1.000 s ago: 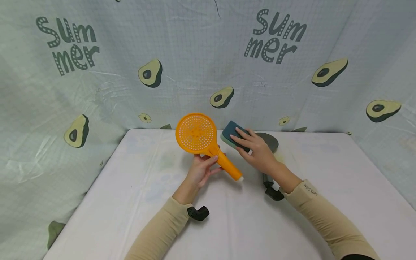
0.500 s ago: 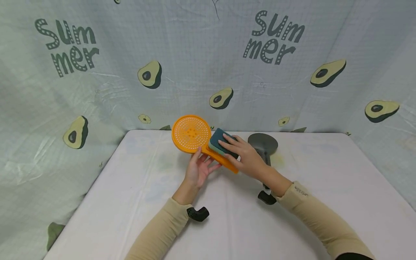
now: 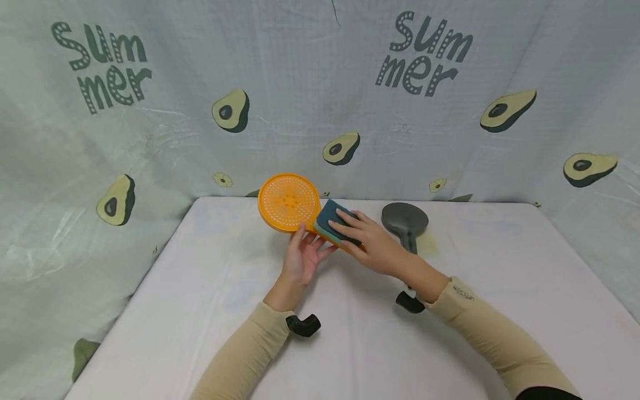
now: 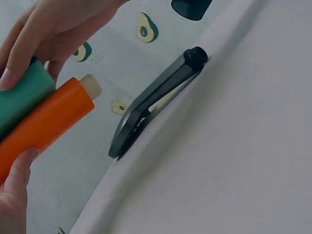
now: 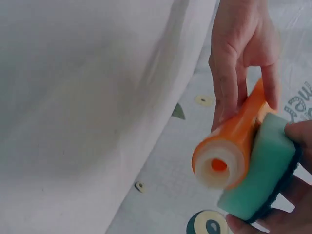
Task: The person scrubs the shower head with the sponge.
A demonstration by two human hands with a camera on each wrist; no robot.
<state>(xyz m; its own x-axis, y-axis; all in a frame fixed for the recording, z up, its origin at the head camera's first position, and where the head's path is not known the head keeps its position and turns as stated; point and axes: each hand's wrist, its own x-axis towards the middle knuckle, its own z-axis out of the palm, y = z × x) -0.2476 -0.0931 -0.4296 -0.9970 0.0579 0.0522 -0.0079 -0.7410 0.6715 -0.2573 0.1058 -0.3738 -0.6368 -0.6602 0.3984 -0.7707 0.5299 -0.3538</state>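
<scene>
My left hand (image 3: 300, 261) holds an orange shower head (image 3: 289, 203) near its neck, thumb on one side and fingers on the other. The perforated round face shows in the head view. In my right hand (image 3: 376, 244) is a sponge (image 3: 337, 221), dark blue on one side and light green on the other. Its green side lies against the shower head's handle (image 4: 53, 122), as both wrist views show. The handle's pale threaded end (image 4: 90, 87) sticks out past the sponge. Right of the hands, a dark grey shower head (image 3: 405, 216) lies on the table.
The white-covered table (image 3: 210, 333) meets a hanging sheet (image 3: 290, 66) printed with avocados and lettering at the back. Black wrist mounts (image 3: 303, 325) stick out from both sleeves. My right forearm (image 3: 480, 316) reaches over the lower part of the grey shower head.
The sponge has come left and down from beside the orange shower head onto its handle. The orange shower head has shifted slightly left. More of the grey shower head shows.
</scene>
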